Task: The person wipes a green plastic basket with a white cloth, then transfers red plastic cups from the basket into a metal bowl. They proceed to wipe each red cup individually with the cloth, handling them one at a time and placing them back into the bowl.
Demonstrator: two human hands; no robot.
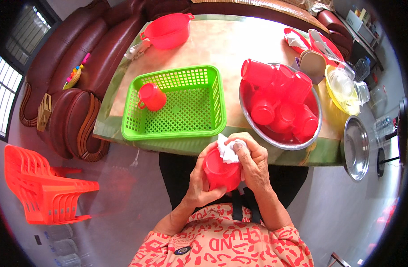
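Note:
Over my lap, just in front of the table edge, I hold a red plastic cup (221, 171). My left hand (199, 180) wraps round its left side and underside. A crumpled white tissue (229, 150) is pinched in my right hand (253, 162) and pressed on the cup's upper rim. Ahead to the left, a green plastic basket (173, 133) holds one red mug (152, 97), tilted near its left end. To the right stands a metal basin (318, 116) heaped with several red cups (279, 95).
A red basin (169, 32) sits at the table's far left. Red plates (326, 48) and a yellow basin (336, 95) with clear containers are at the right. A metal bowl (356, 147) sits beyond the right edge. Stacked orange chairs (43, 189) stand left of a brown sofa (72, 53).

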